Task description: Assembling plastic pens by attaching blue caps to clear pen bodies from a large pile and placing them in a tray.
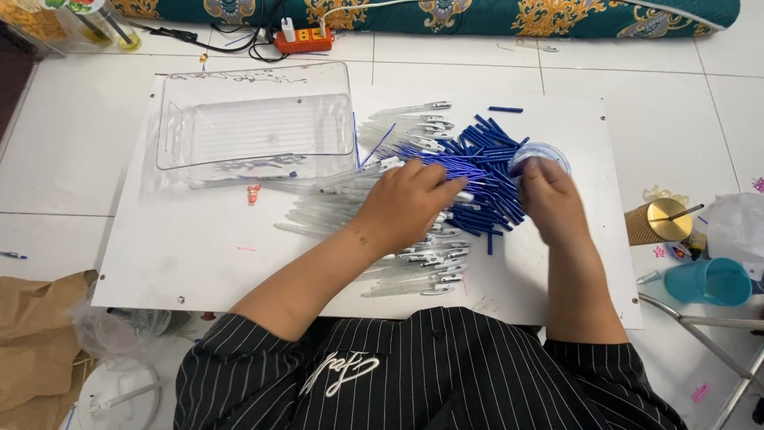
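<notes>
Head view, looking down on a white board laid on the tiled floor. Left hand spread flat, fingers loosely open, over the heap of blue refills and clear pen barrels at mid-board, gripping nothing visible. Right hand curled beside a small round clear lid; contents of its grip impossible to tell. Clear plastic tray at upper left nearly bare, only a few pieces along its near edge. By that showing, sorting barely begun: most parts loose on the board.

Left hand hides pens; small round lid half covered.
</notes>
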